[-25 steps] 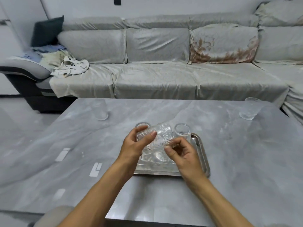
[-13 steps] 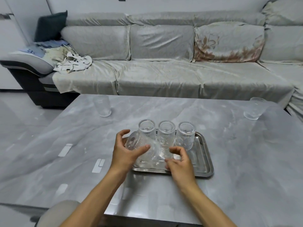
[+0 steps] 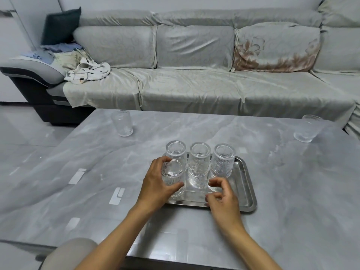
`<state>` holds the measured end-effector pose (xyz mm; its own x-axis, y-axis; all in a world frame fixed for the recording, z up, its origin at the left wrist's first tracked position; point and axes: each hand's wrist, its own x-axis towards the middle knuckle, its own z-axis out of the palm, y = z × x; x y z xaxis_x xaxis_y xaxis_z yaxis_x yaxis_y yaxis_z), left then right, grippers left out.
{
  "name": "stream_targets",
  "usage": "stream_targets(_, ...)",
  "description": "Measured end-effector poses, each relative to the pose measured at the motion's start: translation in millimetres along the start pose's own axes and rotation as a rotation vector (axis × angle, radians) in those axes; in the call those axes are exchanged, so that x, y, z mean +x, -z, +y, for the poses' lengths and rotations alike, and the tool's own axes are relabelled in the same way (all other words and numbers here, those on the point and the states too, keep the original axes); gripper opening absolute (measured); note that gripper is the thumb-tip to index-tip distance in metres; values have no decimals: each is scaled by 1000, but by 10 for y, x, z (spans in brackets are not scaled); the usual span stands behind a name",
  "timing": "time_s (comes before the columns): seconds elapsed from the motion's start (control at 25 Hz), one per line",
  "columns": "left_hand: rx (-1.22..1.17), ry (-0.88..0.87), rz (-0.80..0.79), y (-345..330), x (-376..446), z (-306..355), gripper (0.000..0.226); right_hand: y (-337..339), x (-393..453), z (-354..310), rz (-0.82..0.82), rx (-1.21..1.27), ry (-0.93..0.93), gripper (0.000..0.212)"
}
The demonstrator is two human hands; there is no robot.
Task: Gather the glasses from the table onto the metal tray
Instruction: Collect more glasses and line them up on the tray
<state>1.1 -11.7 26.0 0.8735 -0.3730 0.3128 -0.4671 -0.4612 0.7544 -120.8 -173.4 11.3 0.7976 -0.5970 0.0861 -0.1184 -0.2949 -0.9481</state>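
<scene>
A metal tray point(image 3: 247, 184) lies on the grey marble table point(image 3: 292, 191). Three ribbed clear glasses stand upside down in its back row: left point(image 3: 176, 151), middle point(image 3: 199, 158), right point(image 3: 223, 160). My left hand point(image 3: 155, 184) wraps a fourth upside-down glass point(image 3: 173, 177) standing at the tray's front left. My right hand point(image 3: 223, 199) hovers over the tray's front edge, fingers curled and apart, holding nothing. Two more glasses stand on the table: one at the far left point(image 3: 122, 123), one at the far right point(image 3: 307, 128).
A grey sofa point(image 3: 194, 84) runs behind the table, with clothes point(image 3: 87, 72) piled at its left end. My knee point(image 3: 70, 254) shows below the table's near edge. Tiled floor lies to the left.
The glass I held tilted in both hands now stands upside down at the tray's front left. My right hand has let go and drawn back toward the front edge.
</scene>
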Motion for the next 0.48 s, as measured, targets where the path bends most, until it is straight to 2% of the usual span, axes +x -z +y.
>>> stream_targets(0.24,-12,13,-9,17,-5,4,81,-22,15,-5,-47,-90,36,34)
stream_targets(0.4,-67,89,-51,82,-66,33,92,-6,12,4,-63,-97,23,35)
stream_targets(0.48,-89,87,-9,120,-89,108,87,23,32,-26,-68,-80,22,35)
